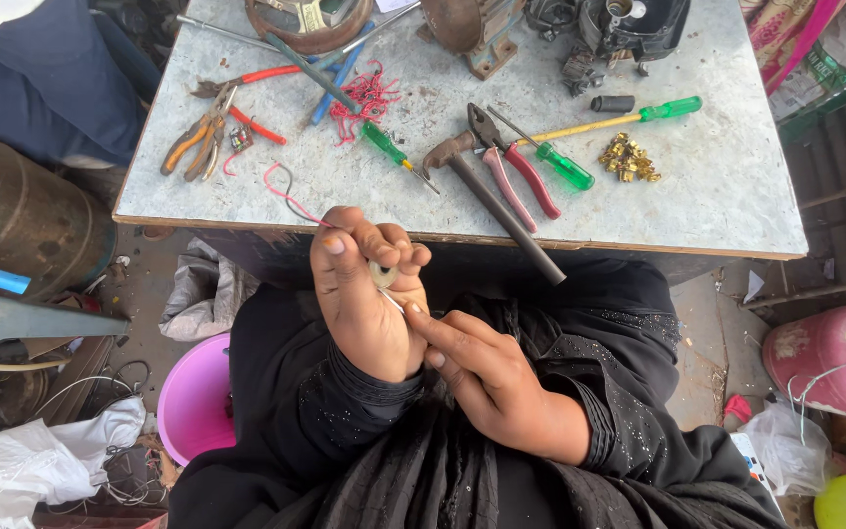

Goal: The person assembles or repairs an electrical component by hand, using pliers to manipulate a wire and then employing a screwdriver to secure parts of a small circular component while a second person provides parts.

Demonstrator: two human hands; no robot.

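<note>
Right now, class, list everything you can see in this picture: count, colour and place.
Table: one, pale grey, top centre.
Hammer: one, dark, table front.
Pliers: one pair, red handles, beside the hammer.
Screwdrivers: three, green handles, table middle.
Brass fittings: a small pile, gold, table right.
Red wire bundle: one, table middle.
Tub: one, pink, lower left floor.
Left hand: holds a small pale ring and wire.
Right hand: fingertips meet the left hand.

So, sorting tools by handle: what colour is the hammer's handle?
Dark grey-black, seen in the head view: hammer.
</note>
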